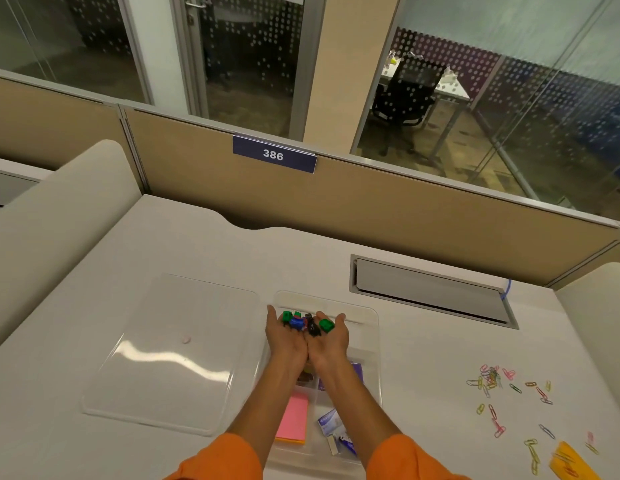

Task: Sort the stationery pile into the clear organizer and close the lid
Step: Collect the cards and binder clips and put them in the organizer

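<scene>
My left hand (286,336) and my right hand (331,337) are cupped together, palms up, over the far end of the clear organizer (369,315). Several binder clips (303,323), green, blue and black, lie across both palms. The organizer sits mid-table under my forearms. Its compartments hold a pink sticky-note pad (293,420), a purple pad (355,370) and small staple boxes (333,426). The clear lid (170,355) lies flat to the organizer's left. Coloured paper clips (502,386) are scattered on the table at the right.
A yellow item (571,462) lies at the lower right among more paper clips. A grey cable hatch (430,289) is set into the table behind the organizer. A tan partition with a "386" sign (274,154) borders the far edge.
</scene>
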`<state>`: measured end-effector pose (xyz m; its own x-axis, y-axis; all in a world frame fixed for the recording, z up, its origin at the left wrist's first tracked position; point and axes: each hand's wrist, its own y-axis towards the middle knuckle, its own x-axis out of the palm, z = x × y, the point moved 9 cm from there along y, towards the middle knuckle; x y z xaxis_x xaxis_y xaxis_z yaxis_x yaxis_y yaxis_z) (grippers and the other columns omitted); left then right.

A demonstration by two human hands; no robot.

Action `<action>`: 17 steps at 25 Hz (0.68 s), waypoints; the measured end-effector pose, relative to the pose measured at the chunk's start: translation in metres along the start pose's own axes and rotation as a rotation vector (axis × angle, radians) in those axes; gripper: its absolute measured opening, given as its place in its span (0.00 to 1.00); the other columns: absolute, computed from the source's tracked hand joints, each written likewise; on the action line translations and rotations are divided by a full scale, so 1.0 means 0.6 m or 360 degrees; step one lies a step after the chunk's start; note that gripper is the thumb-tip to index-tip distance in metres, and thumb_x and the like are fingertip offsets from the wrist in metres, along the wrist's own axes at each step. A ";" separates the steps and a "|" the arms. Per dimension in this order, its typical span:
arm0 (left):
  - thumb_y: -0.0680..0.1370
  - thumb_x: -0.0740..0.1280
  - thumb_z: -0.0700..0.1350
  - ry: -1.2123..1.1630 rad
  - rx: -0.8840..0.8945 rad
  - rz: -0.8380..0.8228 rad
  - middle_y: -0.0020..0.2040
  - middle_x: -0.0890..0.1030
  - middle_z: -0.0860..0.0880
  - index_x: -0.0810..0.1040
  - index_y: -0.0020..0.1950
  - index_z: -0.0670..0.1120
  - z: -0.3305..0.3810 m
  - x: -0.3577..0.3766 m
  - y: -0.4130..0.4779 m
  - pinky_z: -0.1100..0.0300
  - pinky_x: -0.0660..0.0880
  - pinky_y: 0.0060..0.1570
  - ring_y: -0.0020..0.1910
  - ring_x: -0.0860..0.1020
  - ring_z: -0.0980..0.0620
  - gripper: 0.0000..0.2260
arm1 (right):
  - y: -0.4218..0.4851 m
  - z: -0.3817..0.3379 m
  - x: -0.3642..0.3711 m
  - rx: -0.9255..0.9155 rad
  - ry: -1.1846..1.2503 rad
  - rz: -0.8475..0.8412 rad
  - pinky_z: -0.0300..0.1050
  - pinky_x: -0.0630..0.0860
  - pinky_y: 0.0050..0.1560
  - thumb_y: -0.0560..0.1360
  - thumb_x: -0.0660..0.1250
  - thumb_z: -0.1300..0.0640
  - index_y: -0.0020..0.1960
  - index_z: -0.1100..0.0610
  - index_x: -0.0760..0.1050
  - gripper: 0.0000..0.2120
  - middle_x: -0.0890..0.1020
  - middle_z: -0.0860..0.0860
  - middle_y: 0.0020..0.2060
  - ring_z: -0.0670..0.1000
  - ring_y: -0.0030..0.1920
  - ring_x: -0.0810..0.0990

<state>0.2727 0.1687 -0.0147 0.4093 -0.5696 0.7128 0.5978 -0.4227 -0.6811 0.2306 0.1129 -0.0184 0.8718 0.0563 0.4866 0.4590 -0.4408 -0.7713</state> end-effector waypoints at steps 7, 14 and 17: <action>0.79 0.61 0.63 0.0002 0.0038 0.0031 0.70 0.70 0.40 0.55 0.79 0.41 0.005 -0.009 0.012 0.48 0.68 0.68 0.66 0.72 0.43 0.37 | -0.011 -0.006 0.008 0.0028 -0.0106 -0.0074 0.57 0.68 0.69 0.80 0.56 0.41 0.69 0.66 0.67 0.30 0.73 0.62 0.66 0.62 0.65 0.72; 0.82 0.61 0.52 0.0261 0.0357 0.0082 0.73 0.69 0.42 0.65 0.75 0.40 0.029 -0.002 -0.024 0.54 0.70 0.65 0.68 0.71 0.46 0.25 | -0.020 -0.028 -0.001 -0.0081 -0.0293 -0.0116 0.51 0.64 0.73 0.81 0.58 0.44 0.71 0.64 0.67 0.28 0.70 0.60 0.70 0.59 0.70 0.69; 0.81 0.62 0.46 0.0315 0.0416 -0.0008 0.60 0.79 0.39 0.76 0.59 0.41 0.025 0.008 -0.038 0.55 0.76 0.51 0.52 0.79 0.45 0.11 | -0.039 -0.055 -0.003 -0.0167 -0.0328 -0.0185 0.52 0.72 0.67 0.80 0.62 0.48 0.64 0.65 0.72 0.22 0.77 0.61 0.62 0.60 0.63 0.76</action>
<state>0.2715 0.1862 0.0071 0.2794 -0.7045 0.6524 0.7666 -0.2454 -0.5933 0.2127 0.0936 0.0122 0.8355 0.2886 0.4675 0.5474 -0.5106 -0.6631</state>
